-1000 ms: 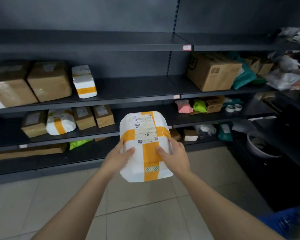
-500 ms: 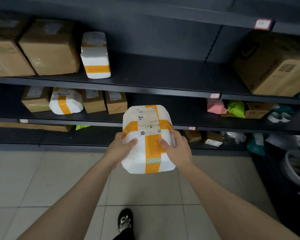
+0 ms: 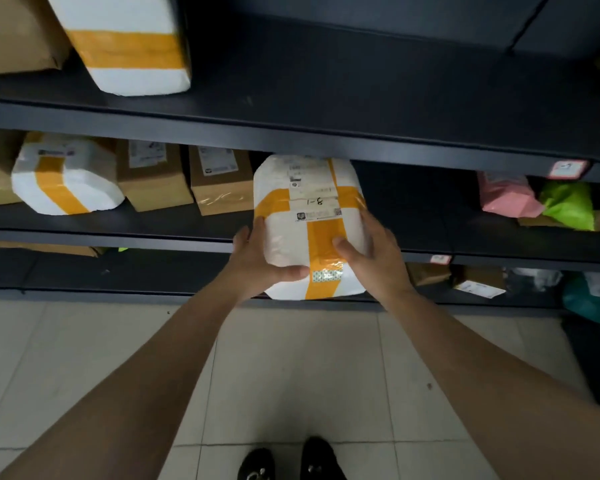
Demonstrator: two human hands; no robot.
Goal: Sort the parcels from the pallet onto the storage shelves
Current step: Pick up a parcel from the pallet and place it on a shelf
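Dim light leaves my dark shelves (image 3: 326,133) murky, the pale floor (image 3: 291,368) brighter, edges bowed and softly blurred, tape glinting faintly.

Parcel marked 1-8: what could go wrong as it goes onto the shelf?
1. The parcel has its top edge at the lip of the shelf above; it could catch there.
2. The brown box stands close on its left and might get shoved.
3. The left hand and right hand grip only its lower half; it could slip.

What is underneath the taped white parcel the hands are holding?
The white parcel, gripped by the left hand and right hand, overhangs the middle shelf. Whether its far end rests on it is hidden.
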